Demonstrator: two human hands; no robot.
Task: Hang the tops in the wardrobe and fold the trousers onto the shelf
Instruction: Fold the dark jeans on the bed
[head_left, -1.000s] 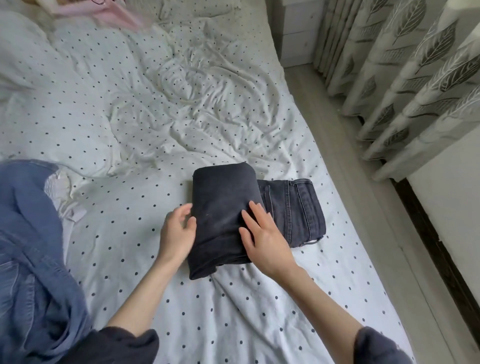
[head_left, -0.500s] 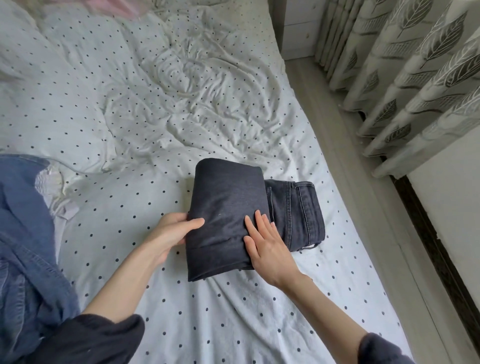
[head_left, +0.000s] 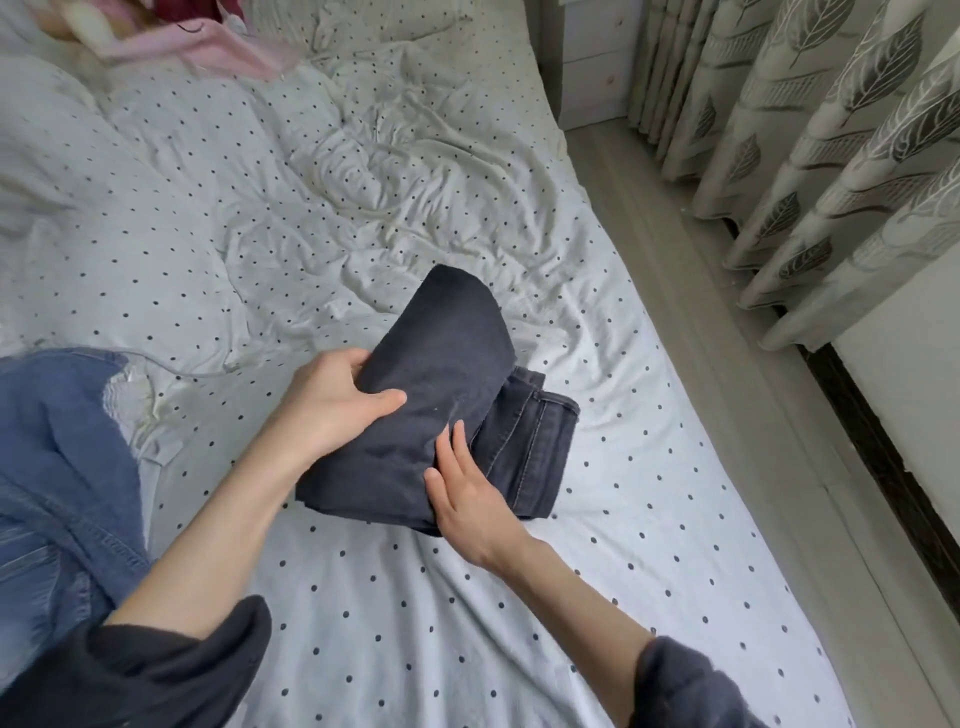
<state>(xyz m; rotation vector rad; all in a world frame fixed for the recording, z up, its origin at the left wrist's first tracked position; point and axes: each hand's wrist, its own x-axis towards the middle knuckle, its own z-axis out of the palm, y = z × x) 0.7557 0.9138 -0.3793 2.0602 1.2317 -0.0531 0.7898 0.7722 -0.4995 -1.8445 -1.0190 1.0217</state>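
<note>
**Lifting the folded dark trousers off the bed**

Head view, the step in hand: your left hand (head_left: 332, 410) has its grip clamped on the folded dark trousers (head_left: 441, 395), thumb on top and fingers tucked under the edge at 9 o'clock of the bundle. Your right hand (head_left: 467, 488) lies flat against the near corner at 5 o'clock, fingers straight and together, curled round nothing. The bundle sits mid-bed (head_left: 467, 623), its far end tipped up off the spotted sheet, waistband layer showing at 3 o'clock.

To do this well, I judge you should slide the right hand fully under the lower layers before raising, so the waistband part does not slip out and undo the fold. Keep the bundle level and carry it with both hands to the shelf, which is not in view here. The blue denim garment (head_left: 57, 467) at 9 o'clock and the pink garment (head_left: 208, 47) at 11 o'clock look yet to be dealt with.

Against the earlier frames: the bundle lay flat and square to you then; now it is turned and its left side is raised. The left hand, which only touched the edge, has closed round it. The right hand has slid from the top face down to the near corner.
</note>
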